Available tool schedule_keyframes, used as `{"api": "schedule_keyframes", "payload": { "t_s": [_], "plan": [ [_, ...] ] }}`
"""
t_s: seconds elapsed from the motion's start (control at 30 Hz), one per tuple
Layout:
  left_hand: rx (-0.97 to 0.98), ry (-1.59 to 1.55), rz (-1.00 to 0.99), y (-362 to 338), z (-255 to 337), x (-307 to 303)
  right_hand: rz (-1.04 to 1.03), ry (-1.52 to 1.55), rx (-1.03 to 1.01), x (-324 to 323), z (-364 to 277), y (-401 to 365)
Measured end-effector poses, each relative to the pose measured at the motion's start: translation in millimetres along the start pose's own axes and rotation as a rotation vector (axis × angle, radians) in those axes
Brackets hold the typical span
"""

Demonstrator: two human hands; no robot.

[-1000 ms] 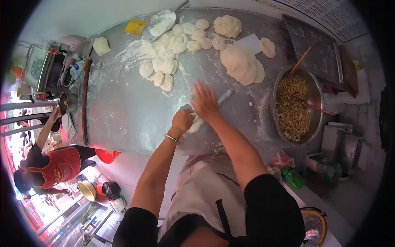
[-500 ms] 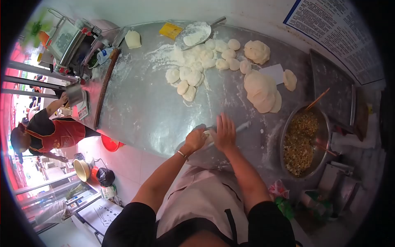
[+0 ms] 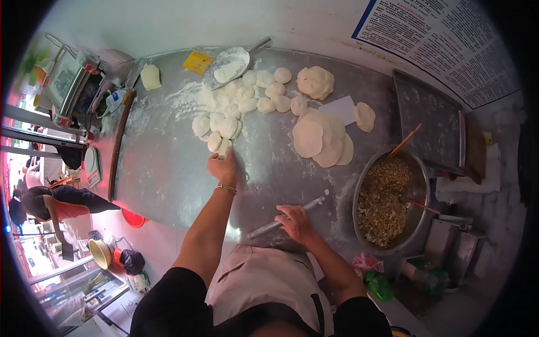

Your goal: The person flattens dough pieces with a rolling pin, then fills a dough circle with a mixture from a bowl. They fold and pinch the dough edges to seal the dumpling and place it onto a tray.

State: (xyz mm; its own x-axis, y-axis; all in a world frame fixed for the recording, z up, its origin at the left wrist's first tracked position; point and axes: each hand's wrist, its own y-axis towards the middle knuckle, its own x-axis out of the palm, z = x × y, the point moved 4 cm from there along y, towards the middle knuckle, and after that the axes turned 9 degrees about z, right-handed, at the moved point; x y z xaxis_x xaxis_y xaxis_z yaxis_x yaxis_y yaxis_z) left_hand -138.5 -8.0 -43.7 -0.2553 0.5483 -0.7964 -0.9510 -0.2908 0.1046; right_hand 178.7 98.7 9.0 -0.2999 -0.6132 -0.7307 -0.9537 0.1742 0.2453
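My left hand reaches across the metal table, its fingertips closed on a small dough piece at the near edge of a floury cluster of dough balls. My right hand rests by the table's front edge, fingers apart, over a thin floured rolling pin. The pin lies slantwise, touching or just under those fingers. Beyond it to the right is a pile of flat round dough wrappers, overlapping one another. How firmly my left fingers grip the dough piece is hidden.
A big bowl of chopped filling with wooden sticks stands right. At the back are a flour scoop, a yellow scraper and a dough lump. A dark tray lies far right; a co-worker bends at left.
My left hand has moved from beside the rolling pin to the dough cluster. My right hand's fingers have spread. A wrapper now lies on the pile's left side. The view has shifted.
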Motion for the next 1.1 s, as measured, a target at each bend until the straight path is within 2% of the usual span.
{"api": "schedule_keyframes", "payload": {
  "t_s": [0.1,0.2,0.23,0.3,0.33,0.37,0.43,0.47,0.5,0.53,0.6,0.7,0.77,0.8,0.87,0.9,0.93,1.0,1.03,1.1],
  "plan": [
    [-0.110,0.089,-0.084,12.8,21.8,-27.0,0.031,-0.015,0.014,-1.4,8.6,16.0],
    [0.004,-0.056,-0.022,22.2,-5.4,-7.2,-0.022,-0.021,0.047,-7.1,1.3,13.6],
    [-0.084,-0.184,-0.088,20.4,-9.5,-5.8,-0.048,-0.020,0.052,-9.2,-1.1,14.6],
    [-0.037,-0.338,-0.204,10.9,-14.6,-13.1,-0.029,-0.081,0.065,-15.2,-15.5,10.6],
    [0.133,-0.486,-0.203,1.9,-87.0,64.9,-0.025,-0.105,0.052,-18.3,-23.8,8.7],
    [0.171,-0.444,-0.372,-11.1,-80.1,46.1,-0.062,-0.162,0.137,-15.6,-24.2,4.2],
    [0.533,-0.262,-0.697,-74.9,-91.1,21.3,-0.127,-0.285,0.220,4.9,-22.8,-7.6],
    [0.733,-0.197,-0.787,-108.9,-99.3,17.7,-0.151,-0.367,0.250,14.6,-15.9,-4.9],
    [0.599,-0.154,-1.065,-114.7,-55.0,-45.0,-0.105,-0.425,0.200,23.6,-8.7,18.1],
    [0.701,-0.140,-1.130,-127.2,-48.0,-49.4,-0.058,-0.487,0.174,30.7,-2.0,39.7],
    [0.699,-0.045,-0.913,-125.0,-38.0,-35.7,-0.070,-0.623,0.223,41.6,0.6,109.9],
    [0.526,0.167,-0.936,-98.6,-1.1,-56.8,0.007,-0.664,0.222,50.9,19.2,155.5],
    [0.540,0.103,-0.927,-104.5,-10.0,-60.5,0.008,-0.561,0.253,48.1,13.1,126.8],
    [0.540,0.064,-0.928,-116.5,-18.0,-60.0,-0.028,-0.565,0.200,44.5,0.2,92.1],
    [0.540,-0.313,-0.797,-121.8,-67.0,-54.2,-0.125,-0.619,0.101,34.5,-18.7,15.5],
    [0.545,-0.338,-0.829,-122.2,-69.7,-56.6,-0.192,-0.665,0.060,33.8,-19.2,-4.9],
    [0.550,-0.362,-0.861,-118.6,-65.6,-70.2,-0.165,-0.659,0.065,32.9,-19.3,6.2],
    [0.574,-0.079,-1.117,-129.8,-43.1,-84.1,-0.103,-0.637,0.069,45.1,-12.2,58.9],
    [0.618,-0.014,-0.982,-132.5,-37.1,-70.2,-0.085,-0.691,0.119,52.0,-7.8,98.8],
    [0.613,0.097,-1.003,-120.1,-16.2,-55.9,-0.055,-0.694,0.177,54.0,5.1,132.8]
  ]
}}
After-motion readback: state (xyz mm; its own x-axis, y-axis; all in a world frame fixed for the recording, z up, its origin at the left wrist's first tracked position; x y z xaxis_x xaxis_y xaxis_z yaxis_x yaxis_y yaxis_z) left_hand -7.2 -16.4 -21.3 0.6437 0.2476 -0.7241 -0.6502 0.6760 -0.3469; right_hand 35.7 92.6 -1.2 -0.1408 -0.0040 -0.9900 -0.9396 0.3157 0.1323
